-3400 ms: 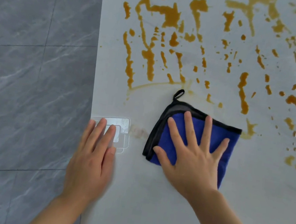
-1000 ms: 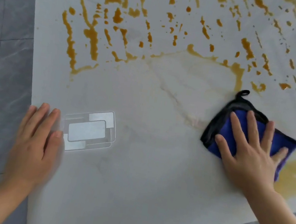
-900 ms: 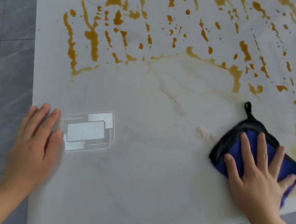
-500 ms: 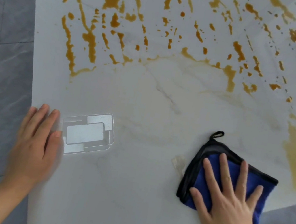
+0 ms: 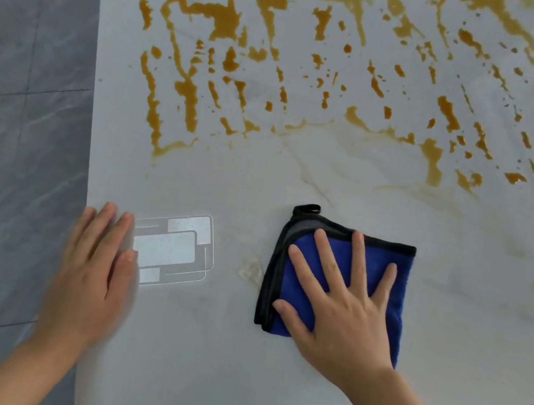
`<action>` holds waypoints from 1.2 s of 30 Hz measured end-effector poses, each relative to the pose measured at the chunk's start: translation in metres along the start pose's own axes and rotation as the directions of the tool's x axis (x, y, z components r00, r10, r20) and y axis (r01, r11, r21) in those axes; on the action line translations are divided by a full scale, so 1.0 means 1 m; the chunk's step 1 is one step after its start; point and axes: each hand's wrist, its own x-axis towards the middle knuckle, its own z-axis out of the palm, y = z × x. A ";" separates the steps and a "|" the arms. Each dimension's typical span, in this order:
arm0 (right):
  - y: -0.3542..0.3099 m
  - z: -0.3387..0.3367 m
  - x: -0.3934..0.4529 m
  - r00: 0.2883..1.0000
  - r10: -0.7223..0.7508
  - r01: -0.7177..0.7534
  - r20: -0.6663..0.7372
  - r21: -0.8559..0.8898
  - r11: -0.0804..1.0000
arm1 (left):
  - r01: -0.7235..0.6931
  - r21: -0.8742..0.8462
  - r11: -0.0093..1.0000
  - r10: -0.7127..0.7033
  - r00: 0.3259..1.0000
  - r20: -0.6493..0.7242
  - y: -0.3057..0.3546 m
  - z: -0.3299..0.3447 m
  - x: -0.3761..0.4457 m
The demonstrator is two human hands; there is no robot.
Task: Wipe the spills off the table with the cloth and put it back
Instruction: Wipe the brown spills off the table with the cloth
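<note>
Right hand flat on folded cloth; left hand flat at table edge.

One blue, black-edged pile cloth (image 5: 382, 282), folded square with a hanging loop, lies lower centre on the smooth, pale, veined table (image 5: 233, 370). Right hand (image 5: 342, 314) presses it, fingers spread apart. Left hand (image 5: 91, 280) lies palm-down, fingers together, lower left. Many amber spills (image 5: 217, 18), streaked and spotted, cover the upper frame.
</note>
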 end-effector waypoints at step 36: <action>-0.073 -0.021 0.104 0.996 -0.090 0.090 0.020 -0.017 0.996 | 0.013 -0.089 0.996 -0.010 0.999 0.037 -0.009 -0.021 0.030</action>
